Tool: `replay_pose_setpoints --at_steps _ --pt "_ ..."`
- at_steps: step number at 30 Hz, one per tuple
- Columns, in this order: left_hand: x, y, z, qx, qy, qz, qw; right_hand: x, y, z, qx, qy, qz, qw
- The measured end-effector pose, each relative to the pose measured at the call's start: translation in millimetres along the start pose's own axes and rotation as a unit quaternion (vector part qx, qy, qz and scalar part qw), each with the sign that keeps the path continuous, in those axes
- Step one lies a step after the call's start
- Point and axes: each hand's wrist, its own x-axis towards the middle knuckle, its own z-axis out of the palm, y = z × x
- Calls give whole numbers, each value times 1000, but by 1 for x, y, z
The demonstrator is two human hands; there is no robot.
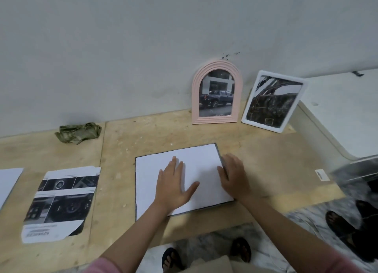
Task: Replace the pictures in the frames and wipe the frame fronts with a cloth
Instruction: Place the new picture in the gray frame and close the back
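A white sheet (196, 160) lies blank side up on a dark-edged flat frame (219, 151) in the middle of the plywood table (143, 133). My left hand (173, 182) rests flat on the sheet with fingers spread. My right hand (235, 176) presses on the sheet's right edge, fingers over the frame's dark border. A pink arched frame (216, 92) with a truck picture and a white rectangular frame (273, 101) with a dark picture lean against the wall. A crumpled green cloth (78, 132) lies at the back left.
A printed picture sheet (61, 203) with dark car photos lies at the left, and another white sheet (8, 182) shows at the far left edge. A white table (337, 113) adjoins at the right. Another person's sandalled feet (343, 225) stand at the right.
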Motion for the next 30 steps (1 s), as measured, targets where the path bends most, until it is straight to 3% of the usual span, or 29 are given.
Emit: replay_pose_setpoints --at_steps 6,10,14,19,24,27,30 --pt "41 98 22 -91 2 -29 995 12 89 -49 -28 37 110 993" --pt "63 170 46 -179 -9 -95 979 15 149 -96 -69 33 186 980" --pt "86 221 68 -166 -74 -196 964 19 202 -133 -90 11 246 965" --pt "96 245 85 -86 -75 -299 947 22 235 -146 -117 -48 247 961" --pt "92 256 95 -16 -79 -325 942 27 239 -149 -45 -74 263 961" --pt "92 262 95 -41 -66 -338 938 27 236 -149 -37 -64 272 960" --pt "99 258 97 -128 -52 -394 909 28 232 -149 -33 -60 293 954"
